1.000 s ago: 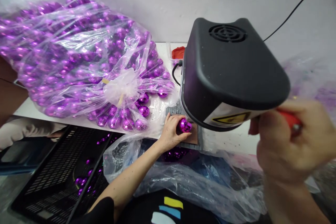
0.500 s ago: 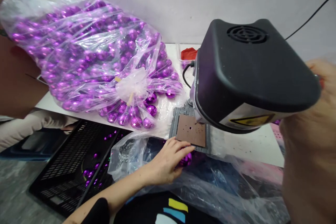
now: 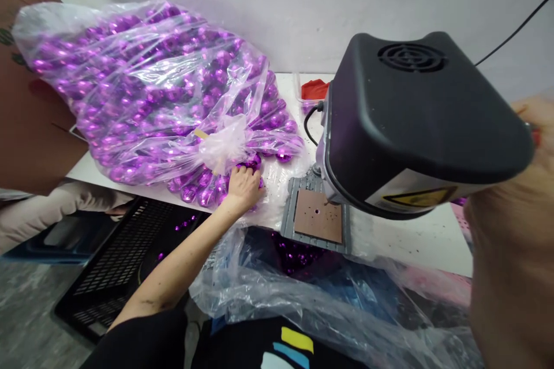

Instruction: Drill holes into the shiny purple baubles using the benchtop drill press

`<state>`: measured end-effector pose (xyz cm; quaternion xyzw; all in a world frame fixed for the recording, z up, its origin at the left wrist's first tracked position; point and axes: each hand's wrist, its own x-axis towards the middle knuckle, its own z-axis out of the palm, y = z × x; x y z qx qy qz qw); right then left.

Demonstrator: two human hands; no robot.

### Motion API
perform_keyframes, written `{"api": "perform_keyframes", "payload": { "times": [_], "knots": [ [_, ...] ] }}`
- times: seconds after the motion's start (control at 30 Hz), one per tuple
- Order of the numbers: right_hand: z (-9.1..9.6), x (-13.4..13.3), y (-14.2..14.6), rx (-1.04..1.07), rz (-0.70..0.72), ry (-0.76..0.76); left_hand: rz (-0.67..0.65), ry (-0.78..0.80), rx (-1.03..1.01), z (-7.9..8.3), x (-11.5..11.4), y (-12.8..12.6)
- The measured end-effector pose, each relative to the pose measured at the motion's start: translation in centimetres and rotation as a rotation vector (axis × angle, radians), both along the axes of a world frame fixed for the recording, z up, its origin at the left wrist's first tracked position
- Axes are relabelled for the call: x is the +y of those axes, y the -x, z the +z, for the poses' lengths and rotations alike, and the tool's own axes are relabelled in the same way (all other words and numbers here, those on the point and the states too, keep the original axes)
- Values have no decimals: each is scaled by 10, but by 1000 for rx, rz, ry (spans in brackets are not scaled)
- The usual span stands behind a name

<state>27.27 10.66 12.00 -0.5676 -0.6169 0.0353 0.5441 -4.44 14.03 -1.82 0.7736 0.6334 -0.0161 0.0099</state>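
Observation:
My left hand [image 3: 243, 185] reaches into the torn mouth of a big clear plastic bag [image 3: 142, 86] full of shiny purple balls, fingers curled around one purple ball [image 3: 251, 162] at the opening. My right hand [image 3: 515, 213] is close to the camera at the right edge, blurred, wrapped round a red handle [image 3: 535, 136] beside the black machine head [image 3: 415, 121]. Under that head lies a brown square pad on a grey base plate [image 3: 317, 217], with nothing on it.
A clear bag [image 3: 303, 282] holding several purple balls hangs open below the table edge. A black slotted crate [image 3: 116, 265] with a few balls sits lower left. A red object [image 3: 314, 89] lies at the back. A cardboard box [image 3: 26, 121] stands left.
My left hand held a purple ball on the pad, dropped it into the bag below the table edge, then moved up and left to the big bag's opening. The pad is now bare.

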Motion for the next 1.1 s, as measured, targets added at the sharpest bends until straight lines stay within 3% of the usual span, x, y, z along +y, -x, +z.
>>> {"api": "perform_keyframes", "payload": {
  "times": [0.07,0.17,0.33,0.43,0.53,0.63,0.83,0.97,1.1],
  "knots": [
    [2,1,3,107,-5,19,-11,24,-95,-2,3,-1],
    [3,1,6,163,6,-1,-16,57,-568,-4,0,-7],
    [5,0,6,133,0,17,192,506,-1685,-12,-10,-20],
    [6,-1,6,123,-2,40,270,740,-2072,-17,-18,-22],
    [5,0,7,130,5,30,250,935,-2169,-19,-26,-19],
    [5,1,8,131,9,23,215,1001,-2193,-19,-31,-20],
    [4,2,12,141,-2,-5,228,898,-2165,-19,-30,-33],
    [2,1,17,193,-19,-7,255,829,-2003,-21,-30,-41],
    [2,1,19,190,-17,-21,226,635,-1817,-27,-35,-48]
  ]
}}
